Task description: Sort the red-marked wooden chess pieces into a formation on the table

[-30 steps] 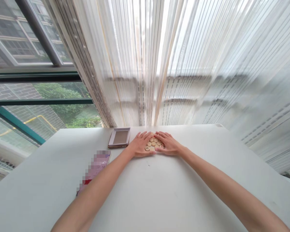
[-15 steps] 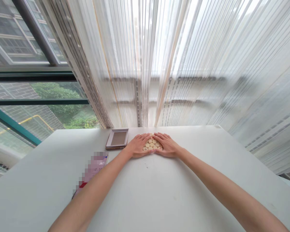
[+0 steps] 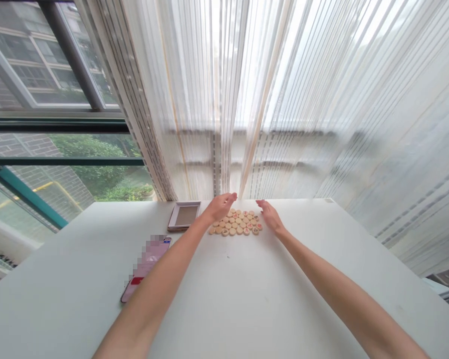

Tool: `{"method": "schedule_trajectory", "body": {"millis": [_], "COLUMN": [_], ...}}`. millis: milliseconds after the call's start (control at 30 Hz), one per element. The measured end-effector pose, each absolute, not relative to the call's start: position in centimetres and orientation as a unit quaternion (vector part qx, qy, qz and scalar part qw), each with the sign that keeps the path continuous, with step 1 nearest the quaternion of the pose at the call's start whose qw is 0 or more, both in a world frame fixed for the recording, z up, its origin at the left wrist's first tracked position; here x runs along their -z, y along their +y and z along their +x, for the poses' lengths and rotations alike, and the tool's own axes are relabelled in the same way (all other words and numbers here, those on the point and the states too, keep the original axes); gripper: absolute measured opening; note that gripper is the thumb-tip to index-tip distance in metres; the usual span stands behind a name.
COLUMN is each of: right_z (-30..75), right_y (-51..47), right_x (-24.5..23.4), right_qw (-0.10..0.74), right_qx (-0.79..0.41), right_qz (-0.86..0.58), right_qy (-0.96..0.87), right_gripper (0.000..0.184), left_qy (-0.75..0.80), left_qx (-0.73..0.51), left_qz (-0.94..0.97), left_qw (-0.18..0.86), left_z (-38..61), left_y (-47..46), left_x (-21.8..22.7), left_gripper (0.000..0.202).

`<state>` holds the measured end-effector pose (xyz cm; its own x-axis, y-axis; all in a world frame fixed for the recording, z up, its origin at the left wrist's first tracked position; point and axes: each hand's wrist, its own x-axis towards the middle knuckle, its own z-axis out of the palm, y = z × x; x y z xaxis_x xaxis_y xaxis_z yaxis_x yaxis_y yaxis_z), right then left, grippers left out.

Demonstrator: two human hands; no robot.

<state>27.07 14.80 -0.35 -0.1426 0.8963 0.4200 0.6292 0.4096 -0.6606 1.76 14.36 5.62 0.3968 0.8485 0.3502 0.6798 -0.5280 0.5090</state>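
Several round wooden Chinese chess pieces (image 3: 239,224) lie flat in a tight cluster at the far middle of the white table. Some are marked in red or black characters, others show plain faces. Raised over the cluster's left part is my left hand (image 3: 221,205), its fingers extended and holding nothing; it hides some pieces. At the right edge of the cluster, my right hand (image 3: 270,215) is held on its side with straight fingers, empty. Whether it touches the outermost pieces I cannot tell.
An open shallow box (image 3: 186,215) sits left of the pieces. Nearer, partly behind my left forearm, lies a phone (image 3: 149,262). The white table (image 3: 224,309) ends at striped curtains (image 3: 239,164), with a window (image 3: 67,149) on the left.
Both hands have lifted off the pieces and moved apart, uncovering more of the cluster. The pieces now lie in a wider spread. The view has shifted slightly.
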Motion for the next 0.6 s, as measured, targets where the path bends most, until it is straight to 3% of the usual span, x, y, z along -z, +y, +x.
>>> {"method": "schedule_trajectory", "body": {"millis": [300,600], "right_z": [27.8,28.1], "right_y": [8.3,6.8], "right_x": [0.6,1.5], "right_qw": [0.401,0.390], "right_qx": [-0.129,-0.104], "right_qz": [-0.469,-0.434], "right_qy": [-0.776,-0.805], "right_gripper": [0.023,0.019], "left_qy": [0.486,0.529], "left_qx": [-0.347,-0.322], "left_qz": [0.802,0.785], "left_qw": [0.034,-0.028], "left_z": [2.3,0.8], "left_y": [8.1,2.8], "left_x": [-1.6,0.4], "left_gripper": [0.021,0.022]}}
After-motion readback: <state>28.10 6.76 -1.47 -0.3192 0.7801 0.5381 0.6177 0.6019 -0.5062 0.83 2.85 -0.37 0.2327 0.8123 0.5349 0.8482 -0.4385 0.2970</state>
